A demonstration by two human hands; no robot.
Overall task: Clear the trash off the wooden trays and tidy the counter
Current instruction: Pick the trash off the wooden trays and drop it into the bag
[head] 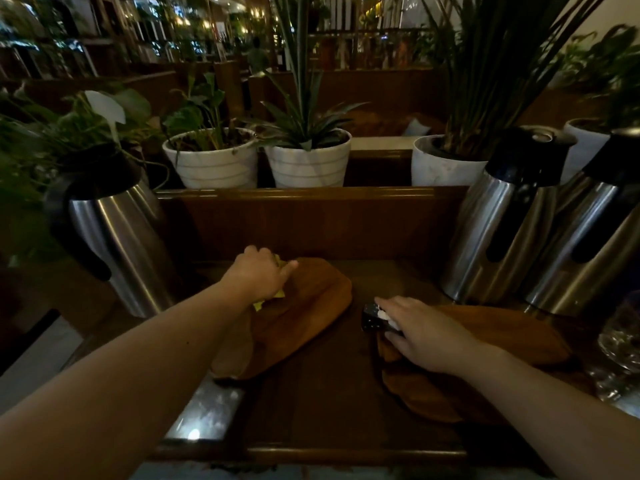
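Note:
Two leaf-shaped wooden trays lie on the dark counter. On the left tray (304, 313) my left hand (258, 273) is closed over yellow-green crumpled wrappers (268, 299), which stick out above and below the fingers. Over the near left end of the right tray (502, 336) my right hand (420, 330) grips a small dark packet with something white (374, 317) against it. The hand hides most of that packet.
A steel thermos jug (114, 237) stands at the left, two more steel jugs (509, 223) at the right. White plant pots (211, 161) line the ledge behind the wooden back wall. Clear glassware (623, 337) sits at the far right edge.

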